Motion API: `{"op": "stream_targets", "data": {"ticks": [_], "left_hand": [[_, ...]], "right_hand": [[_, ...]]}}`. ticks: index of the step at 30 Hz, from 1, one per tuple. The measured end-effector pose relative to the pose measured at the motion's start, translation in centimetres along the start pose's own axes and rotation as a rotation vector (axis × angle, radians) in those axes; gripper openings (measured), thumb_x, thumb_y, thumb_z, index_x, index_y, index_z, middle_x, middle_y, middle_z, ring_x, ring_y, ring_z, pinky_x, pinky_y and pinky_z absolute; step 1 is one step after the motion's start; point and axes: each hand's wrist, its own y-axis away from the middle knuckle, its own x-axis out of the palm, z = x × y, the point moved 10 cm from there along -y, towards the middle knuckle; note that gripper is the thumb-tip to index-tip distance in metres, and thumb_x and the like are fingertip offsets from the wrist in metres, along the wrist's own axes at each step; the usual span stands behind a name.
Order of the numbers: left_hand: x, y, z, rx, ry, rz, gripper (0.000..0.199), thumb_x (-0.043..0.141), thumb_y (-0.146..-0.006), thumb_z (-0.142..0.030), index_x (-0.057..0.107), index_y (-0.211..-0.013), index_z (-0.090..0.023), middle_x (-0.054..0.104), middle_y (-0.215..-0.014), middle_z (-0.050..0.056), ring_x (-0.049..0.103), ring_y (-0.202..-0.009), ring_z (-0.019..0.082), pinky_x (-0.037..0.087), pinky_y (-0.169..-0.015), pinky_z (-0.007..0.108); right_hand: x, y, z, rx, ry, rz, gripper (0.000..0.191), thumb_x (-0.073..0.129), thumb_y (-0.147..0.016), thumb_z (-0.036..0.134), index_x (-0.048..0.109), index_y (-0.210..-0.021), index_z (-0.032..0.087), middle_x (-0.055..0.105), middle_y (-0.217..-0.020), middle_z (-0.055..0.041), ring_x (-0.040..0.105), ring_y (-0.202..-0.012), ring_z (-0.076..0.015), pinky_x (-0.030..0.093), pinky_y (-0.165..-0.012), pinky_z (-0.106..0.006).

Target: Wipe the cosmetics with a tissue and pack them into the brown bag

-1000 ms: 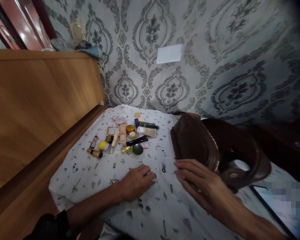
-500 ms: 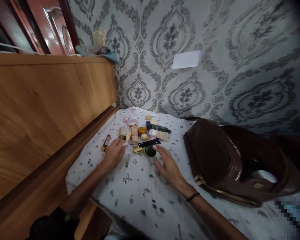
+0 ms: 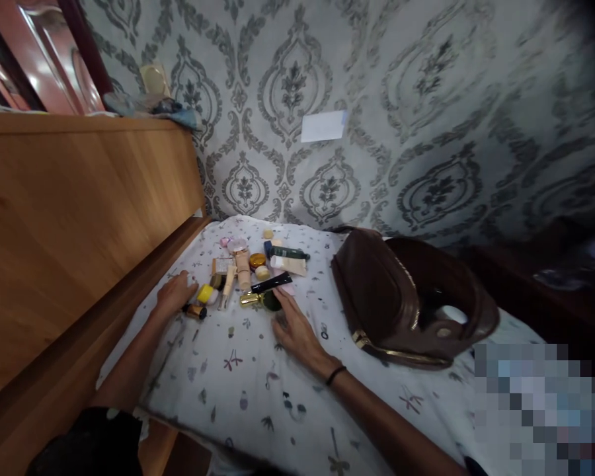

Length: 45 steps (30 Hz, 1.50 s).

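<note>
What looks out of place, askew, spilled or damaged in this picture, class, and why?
The white rectangle on the patterned wallpaper looks odd: it sits slightly tilted and breaks the pattern. The cosmetics lie jumbled on the printed cloth beside the brown bag, but no spill or damage shows.

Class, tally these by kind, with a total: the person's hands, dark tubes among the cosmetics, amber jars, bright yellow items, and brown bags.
Hands: 2 (left hand, right hand)
Dark tubes: 2 (black tube, dark green tube)
Amber jars: 1 (amber jar)
Bright yellow items: 1 (yellow item)
Brown bags: 1 (brown bag)
Total: 7
</note>
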Motion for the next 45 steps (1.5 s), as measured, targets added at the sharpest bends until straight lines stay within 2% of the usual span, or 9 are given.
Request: {"op": "stream_targets", "data": {"ticks": [7,15,19,22,25,29,34,39,45], "left_hand": [[-0.4,0.2,-0.6,0.004,-0.043,-0.036,0.043,0.034,-0.093,-0.045,0.054,-0.12,-0.017,0.067,-0.119,0.016,0.065,-0.107,0.032,0.049,-0.077,0.037],[-0.9,-0.7,-0.9,-0.017,-0.08,-0.085,0.04,0.034,-0.097,-0.045,0.06,-0.113,-0.019,0.071,-0.11,0.014,0.066,-0.104,0.03,0.049,-0.075,0.034],[-2.5,-0.2,-1.4,-0.028,-0.086,-0.132,0.04,0.032,-0.099,-0.041,0.06,-0.116,-0.017,0.069,-0.111,0.017,0.066,-0.104,0.032,0.049,-0.078,0.037],[-4.8,1.1,-3.4,0.028,-0.041,-0.245,0.042,0.029,-0.1,-0.038,0.054,-0.126,-0.016,0.064,-0.121,0.017,0.065,-0.104,0.032,0.049,-0.08,0.039],[-6.0,2.6,-7.7,0.229,0.038,-0.303,0.037,0.035,-0.1,-0.037,0.055,-0.127,-0.021,0.064,-0.121,0.01,0.063,-0.108,0.025,0.048,-0.088,0.033],[-4.2,4.1,-14.8,0.584,0.124,-0.167,0.03,0.042,-0.099,-0.034,0.06,-0.121,-0.024,0.063,-0.122,0.005,0.06,-0.113,0.022,0.046,-0.094,0.03],[-2.0,3.8,-19.0,0.629,0.106,-0.091,0.025,0.051,-0.094,-0.031,0.064,-0.115,-0.023,0.066,-0.111,0.007,0.063,-0.105,0.025,0.049,-0.088,0.032],[-1.1,4.3,-20.3,0.645,0.11,-0.093,0.025,0.052,-0.094,-0.028,0.064,-0.115,-0.021,0.065,-0.112,0.009,0.062,-0.108,0.026,0.048,-0.089,0.034],[-0.1,6.2,-18.8,0.619,0.228,-0.157,0.028,0.044,-0.097,-0.027,0.059,-0.119,-0.02,0.064,-0.11,0.01,0.062,-0.103,0.024,0.049,-0.088,0.034]], "right_hand": [[-1.1,0.3,-1.2,0.076,-0.069,-0.091,0.053,0.051,-0.085,0.019,0.045,-0.138,0.014,0.056,-0.131,-0.0174,0.055,-0.123,-0.027,0.048,-0.104,-0.045],[0.0,0.3,-2.4,0.045,-0.098,-0.101,0.051,0.052,-0.083,0.019,0.049,-0.133,0.014,0.06,-0.124,-0.015,0.056,-0.117,-0.0279,0.046,-0.103,-0.046],[0.1,0.3,-2.7,0.033,-0.117,-0.107,0.051,0.053,-0.083,0.019,0.049,-0.133,0.016,0.061,-0.123,-0.0134,0.056,-0.116,-0.0273,0.047,-0.102,-0.045],[0.0,0.3,-2.6,0.025,-0.125,-0.116,0.051,0.053,-0.083,0.019,0.049,-0.134,0.018,0.061,-0.123,-0.0122,0.056,-0.115,-0.0267,0.048,-0.101,-0.044],[0.0,0.2,-2.7,0.032,-0.133,-0.129,0.051,0.053,-0.081,0.018,0.051,-0.132,0.016,0.062,-0.121,-0.0125,0.058,-0.112,-0.0264,0.048,-0.099,-0.044],[-0.1,0.1,-2.7,0.035,-0.157,-0.132,0.049,0.054,-0.082,0.02,0.053,-0.13,0.018,0.063,-0.119,-0.0111,0.06,-0.108,-0.0251,0.05,-0.097,-0.043],[-0.4,0.2,-2.6,0.025,-0.177,-0.147,0.046,0.054,-0.083,0.019,0.055,-0.129,0.019,0.064,-0.117,-0.0106,0.06,-0.106,-0.0243,0.05,-0.096,-0.043],[-0.5,0.3,-2.5,0.023,-0.174,-0.148,0.046,0.053,-0.083,0.018,0.055,-0.129,0.018,0.064,-0.119,-0.0111,0.06,-0.107,-0.0247,0.05,-0.096,-0.043],[-0.5,0.2,-2.8,0.046,-0.19,-0.157,0.044,0.053,-0.084,0.019,0.055,-0.128,0.017,0.064,-0.118,-0.0113,0.06,-0.107,-0.0242,0.05,-0.097,-0.043]]}}
